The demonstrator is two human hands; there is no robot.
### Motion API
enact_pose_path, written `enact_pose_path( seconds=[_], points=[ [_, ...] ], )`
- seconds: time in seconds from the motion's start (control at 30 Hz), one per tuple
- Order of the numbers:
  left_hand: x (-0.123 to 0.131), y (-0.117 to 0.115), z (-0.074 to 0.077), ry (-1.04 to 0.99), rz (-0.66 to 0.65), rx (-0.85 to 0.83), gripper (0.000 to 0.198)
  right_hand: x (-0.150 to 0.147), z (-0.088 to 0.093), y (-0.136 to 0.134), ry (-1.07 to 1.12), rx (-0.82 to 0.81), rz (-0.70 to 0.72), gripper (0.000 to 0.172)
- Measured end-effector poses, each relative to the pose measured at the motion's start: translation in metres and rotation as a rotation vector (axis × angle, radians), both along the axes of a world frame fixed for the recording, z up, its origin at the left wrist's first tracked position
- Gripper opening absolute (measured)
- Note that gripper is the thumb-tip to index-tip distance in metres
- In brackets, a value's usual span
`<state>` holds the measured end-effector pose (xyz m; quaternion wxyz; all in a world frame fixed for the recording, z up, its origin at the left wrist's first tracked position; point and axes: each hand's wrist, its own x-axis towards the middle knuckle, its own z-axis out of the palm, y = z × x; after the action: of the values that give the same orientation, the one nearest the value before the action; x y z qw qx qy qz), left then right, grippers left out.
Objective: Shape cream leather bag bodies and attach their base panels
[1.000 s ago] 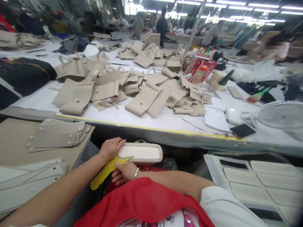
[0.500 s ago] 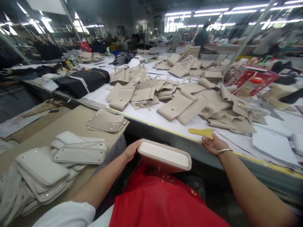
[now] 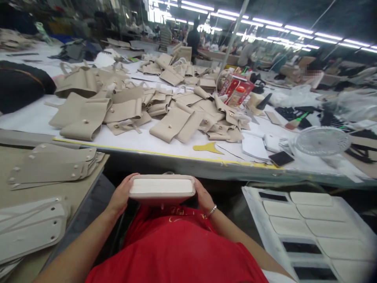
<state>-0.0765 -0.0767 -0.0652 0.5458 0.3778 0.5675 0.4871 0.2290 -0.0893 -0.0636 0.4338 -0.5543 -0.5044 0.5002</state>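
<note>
A beige case [image 3: 161,187] with a white panel is held upright, it seems, just over the red apron [image 3: 176,247], near the worktop [image 3: 126,141]. Fingers of the left hand [image 3: 120,195] and right hand [image 3: 205,198] close against opposite ends, sensible holds. I'd guess it's light, fairly stiff, easily smudged. The apron's gold marks [image 3: 178,212] are illegible from here.

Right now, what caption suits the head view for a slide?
Left hand and right hand hold a boxy white-faced beige leather-like piece.
</note>
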Motion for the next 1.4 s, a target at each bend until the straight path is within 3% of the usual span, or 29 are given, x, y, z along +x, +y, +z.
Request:
enact_pose_path(
  seconds=[0.13, 0.3, 0.37, 0.43, 0.5, 0.57, 0.63, 0.77, 0.9, 1.0, 1.1, 1.2, 1.27, 1.4],
  points=[
    [0.006, 0.001, 0.002, 0.033, 0.032, 0.037, 0.048, -0.005, 0.002, 0.005, -0.089, 0.022, 0.037, 0.05],
    [0.001, -0.002, 0.002, 0.416, -0.003, 0.085, 0.046, -0.01, 0.008, 0.006, -0.411, 0.104, 0.007, 0.047],
    [-0.008, 0.0, -0.002, 0.589, -0.095, 0.109, 0.049, -0.005, 0.011, 0.007, -0.422, 0.086, 0.043, 0.046],
    [-0.018, 0.006, -0.005, 0.771, -0.245, 0.263, 0.053, 0.006, 0.017, 0.01, -0.425, 0.088, 0.164, 0.047],
    [-0.028, 0.012, -0.005, 0.934, -0.451, 0.43, 0.064, 0.021, 0.027, 0.016, -0.44, 0.091, 0.349, 0.063],
    [-0.035, 0.018, 0.0, 1.039, -0.626, 0.495, 0.073, 0.034, 0.036, 0.024, -0.402, 0.049, 0.529, 0.082],
    [-0.037, 0.022, 0.005, 1.072, -0.695, 0.472, 0.073, 0.042, 0.04, 0.032, -0.295, -0.026, 0.634, 0.085],
    [-0.033, 0.026, 0.008, 1.048, -0.677, 0.437, 0.069, 0.041, 0.035, 0.037, -0.121, -0.115, 0.648, 0.078],
    [-0.024, 0.031, 0.008, 1.113, -0.683, 0.433, 0.065, 0.033, 0.035, 0.035, -0.023, -0.178, 0.642, 0.082],
    [-0.019, 0.032, 0.016, 1.23, -0.741, 0.484, 0.067, 0.029, 0.042, 0.039, -0.202, -0.135, 0.638, 0.082],
    [-0.013, 0.03, 0.029, 1.362, -0.846, 0.562, 0.088, 0.024, 0.049, 0.045, -0.452, -0.015, 0.7, 0.082],
    [-0.003, 0.029, 0.04, 1.426, -0.946, 0.606, 0.104, 0.017, 0.052, 0.048, -0.662, 0.163, 0.805, 0.1],
    [0.004, 0.032, 0.045, 1.435, -0.966, 0.589, 0.101, 0.011, 0.054, 0.05, -0.798, 0.265, 0.833, 0.108],
    [0.012, 0.042, 0.051, 1.412, -0.974, 0.561, 0.087, 0.002, 0.056, 0.058, -0.957, 0.323, 0.851, 0.097]
  ],
)
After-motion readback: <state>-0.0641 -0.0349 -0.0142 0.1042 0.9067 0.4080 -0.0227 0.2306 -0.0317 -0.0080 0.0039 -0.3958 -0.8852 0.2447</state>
